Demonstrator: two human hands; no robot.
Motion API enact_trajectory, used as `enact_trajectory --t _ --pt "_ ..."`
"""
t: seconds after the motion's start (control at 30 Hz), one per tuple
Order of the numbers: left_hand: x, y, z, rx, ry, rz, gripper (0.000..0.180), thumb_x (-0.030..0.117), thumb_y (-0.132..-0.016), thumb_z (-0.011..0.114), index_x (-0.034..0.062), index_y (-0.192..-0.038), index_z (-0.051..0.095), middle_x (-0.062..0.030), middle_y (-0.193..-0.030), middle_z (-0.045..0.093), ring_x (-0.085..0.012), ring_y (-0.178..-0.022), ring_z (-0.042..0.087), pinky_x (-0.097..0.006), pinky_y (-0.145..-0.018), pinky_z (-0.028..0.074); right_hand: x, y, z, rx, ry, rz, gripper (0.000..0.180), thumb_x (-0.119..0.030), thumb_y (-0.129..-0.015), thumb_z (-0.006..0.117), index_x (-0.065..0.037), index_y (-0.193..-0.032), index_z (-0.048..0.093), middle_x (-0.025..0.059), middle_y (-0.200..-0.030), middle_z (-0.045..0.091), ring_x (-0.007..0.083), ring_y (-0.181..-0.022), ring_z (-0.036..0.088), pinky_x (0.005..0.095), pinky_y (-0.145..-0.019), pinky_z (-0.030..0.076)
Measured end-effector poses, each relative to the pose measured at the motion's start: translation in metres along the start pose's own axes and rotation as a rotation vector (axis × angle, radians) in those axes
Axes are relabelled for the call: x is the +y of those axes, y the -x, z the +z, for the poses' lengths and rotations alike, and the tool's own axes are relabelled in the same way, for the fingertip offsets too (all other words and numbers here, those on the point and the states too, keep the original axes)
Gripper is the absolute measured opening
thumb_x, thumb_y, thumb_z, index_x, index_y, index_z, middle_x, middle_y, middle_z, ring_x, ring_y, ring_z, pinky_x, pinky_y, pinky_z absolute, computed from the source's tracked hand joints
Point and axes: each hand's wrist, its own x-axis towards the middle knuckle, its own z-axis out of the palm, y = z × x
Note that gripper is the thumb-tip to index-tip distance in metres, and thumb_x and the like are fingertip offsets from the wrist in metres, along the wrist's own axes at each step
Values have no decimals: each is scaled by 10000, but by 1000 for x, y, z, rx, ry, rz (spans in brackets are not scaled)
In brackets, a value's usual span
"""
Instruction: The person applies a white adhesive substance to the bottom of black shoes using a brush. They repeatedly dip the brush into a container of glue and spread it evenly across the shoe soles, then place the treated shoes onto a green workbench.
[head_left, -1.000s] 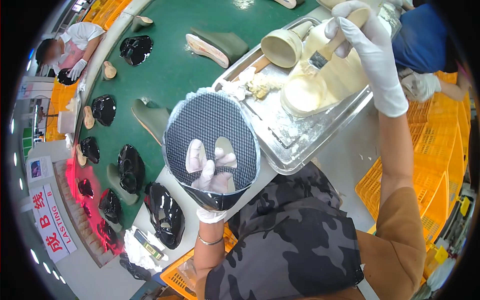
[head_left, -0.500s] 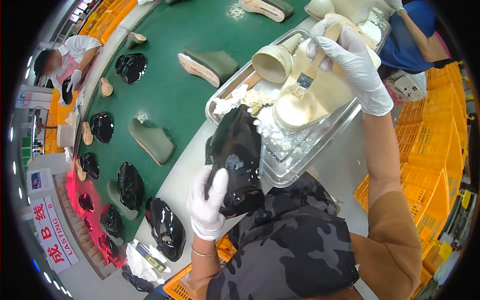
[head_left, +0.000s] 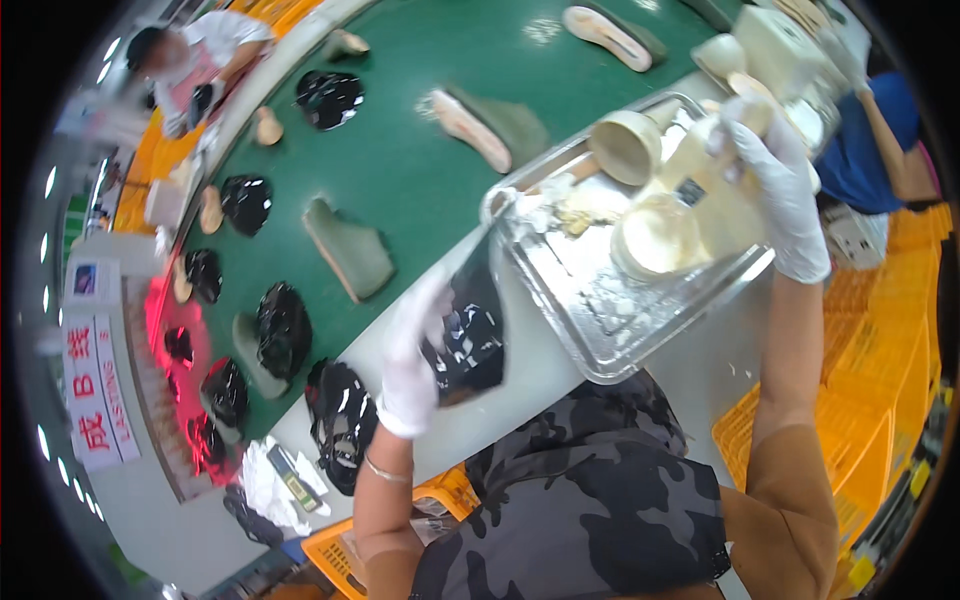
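Note:
My left hand [head_left: 408,355], in a white glove, is closed on a glossy black shoe upper [head_left: 472,335], held over the table's grey edge beside a metal tray [head_left: 590,335]. My gloved right hand [head_left: 782,195] grips a flat brush [head_left: 690,191] by its handle. The bristles dip into a cream plastic container [head_left: 622,243] of white paste in the tray, so their tips are hidden. Behind it in the tray lies a cream cup [head_left: 622,148] on its side. Dried white crumbs and lumps are scattered over the tray bottom.
Green shoe lasts [head_left: 348,250] and several black uppers [head_left: 285,330] lie on the green conveyor belt [head_left: 420,200]. White paper with a box cutter [head_left: 292,480] sits at lower left. Orange crates [head_left: 860,400] stand at right. Co-workers stand at far left and upper right.
The brush has gone down into the paste container. The black upper has tilted and moved away from the tray's near side. My view has shifted, so the belt and tray sit differently.

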Motion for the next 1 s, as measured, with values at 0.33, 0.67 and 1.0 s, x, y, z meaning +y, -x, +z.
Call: enact_trajectory --t 0.33,0.67,1.0 --pt "-124 -108 -51 533 927 -168 287 104 -920 412 51 -1196 468 -63 -1108 544 -185 -982 552 -357 -815 496 -7 -2 2 -64 30 0 117 -180 -900 519 -88 -972 512 18 -794 576 41 -614 481 157 -551 384" --pt "-136 -125 -67 438 -629 -90 441 104 -694 674 141 -1123 578 -106 -998 566 -285 -904 576 -368 -797 460 -18 2 11 48 43 52 103 -178 -895 530 -85 -939 524 15 -775 574 37 -559 455 148 -570 388" --pt "-145 -123 -74 420 -631 6 433 26 -672 655 75 -1096 581 -137 -1014 555 -303 -966 544 -369 -866 440 -20 1 7 14 25 27 89 -155 -900 521 -79 -947 524 15 -789 579 48 -621 487 156 -553 381"
